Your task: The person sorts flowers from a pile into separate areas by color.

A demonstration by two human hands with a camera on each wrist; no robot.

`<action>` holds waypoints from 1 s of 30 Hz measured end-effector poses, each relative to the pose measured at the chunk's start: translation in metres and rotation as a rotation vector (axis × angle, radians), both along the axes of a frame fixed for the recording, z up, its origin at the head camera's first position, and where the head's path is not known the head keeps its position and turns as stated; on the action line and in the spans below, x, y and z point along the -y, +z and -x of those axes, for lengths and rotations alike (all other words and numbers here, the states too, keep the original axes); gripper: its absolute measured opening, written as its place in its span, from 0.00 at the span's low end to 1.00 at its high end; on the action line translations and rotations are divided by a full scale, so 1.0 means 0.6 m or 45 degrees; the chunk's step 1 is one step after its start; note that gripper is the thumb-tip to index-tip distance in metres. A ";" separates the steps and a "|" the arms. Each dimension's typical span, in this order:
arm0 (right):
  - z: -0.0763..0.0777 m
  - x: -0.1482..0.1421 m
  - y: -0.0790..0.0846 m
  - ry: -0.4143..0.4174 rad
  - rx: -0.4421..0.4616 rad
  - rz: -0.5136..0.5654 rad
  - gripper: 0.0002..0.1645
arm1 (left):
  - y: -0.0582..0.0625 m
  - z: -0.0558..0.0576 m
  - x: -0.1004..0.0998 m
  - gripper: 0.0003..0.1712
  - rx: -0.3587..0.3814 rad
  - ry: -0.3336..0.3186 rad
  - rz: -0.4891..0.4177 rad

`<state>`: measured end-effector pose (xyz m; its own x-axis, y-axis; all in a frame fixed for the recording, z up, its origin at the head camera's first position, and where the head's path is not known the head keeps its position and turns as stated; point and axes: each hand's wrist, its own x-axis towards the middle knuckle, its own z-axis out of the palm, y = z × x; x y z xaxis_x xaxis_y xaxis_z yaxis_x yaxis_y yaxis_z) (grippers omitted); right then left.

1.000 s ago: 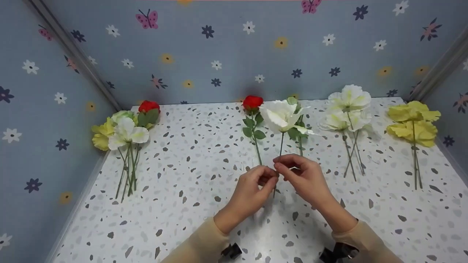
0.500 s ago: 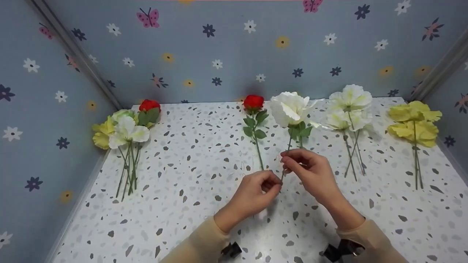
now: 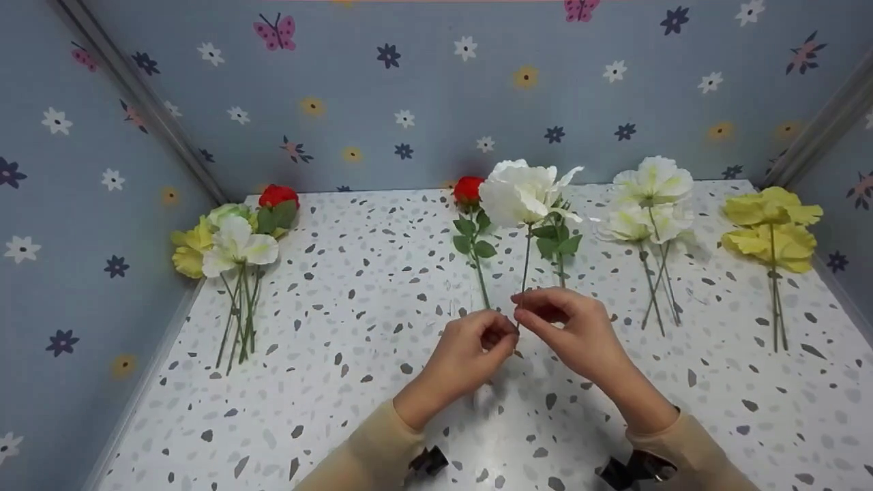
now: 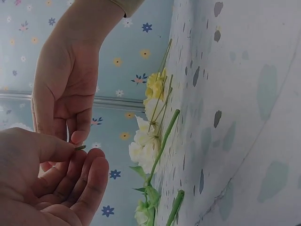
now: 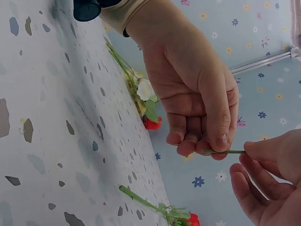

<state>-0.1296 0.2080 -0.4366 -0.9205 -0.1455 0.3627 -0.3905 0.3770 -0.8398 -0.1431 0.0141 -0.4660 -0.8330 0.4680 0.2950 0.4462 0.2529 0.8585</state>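
A white artificial flower (image 3: 520, 194) is held upright in front of me, its thin dark stem (image 3: 526, 259) running down between both hands. My right hand (image 3: 580, 332) pinches the stem between thumb and fingertips. Just below, my left hand (image 3: 470, 346) pinches its lower end, with the fingertips of both hands close together. In the right wrist view a short length of green stem (image 5: 230, 151) shows between the two hands. Behind the bloom lie a red rose (image 3: 469, 193) and another leafy green stem (image 3: 560, 249), whose head is mostly hidden.
At the left lies a mixed bunch (image 3: 239, 245) with yellow, white and red heads. Several white flowers (image 3: 651, 187) lie to the right, and yellow flowers (image 3: 771, 245) farther right. Blue patterned walls (image 3: 436, 88) enclose the speckled table (image 3: 327, 409) at the back and sides.
The white flower's bloom has risen and turned over the last second. It swung right, then back left, now overlapping the red rose. Both hands shifted slightly with it, still pinching the stem.
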 end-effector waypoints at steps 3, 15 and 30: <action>0.003 -0.007 0.003 -0.004 0.021 0.017 0.10 | 0.002 0.002 0.003 0.02 0.030 -0.009 0.031; 0.059 -0.178 0.022 -0.421 0.145 -0.025 0.20 | 0.039 0.066 0.103 0.04 0.219 0.220 0.254; 0.085 -0.335 -0.045 -0.758 0.371 -0.233 0.28 | 0.050 0.138 0.386 0.17 0.132 0.995 0.541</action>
<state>-0.1806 0.4092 -0.4636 -0.9189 0.3799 0.1062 0.1590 0.6031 -0.7816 -0.2261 -0.2174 -0.4363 -0.9726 -0.1915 0.1315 -0.0613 0.7576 0.6498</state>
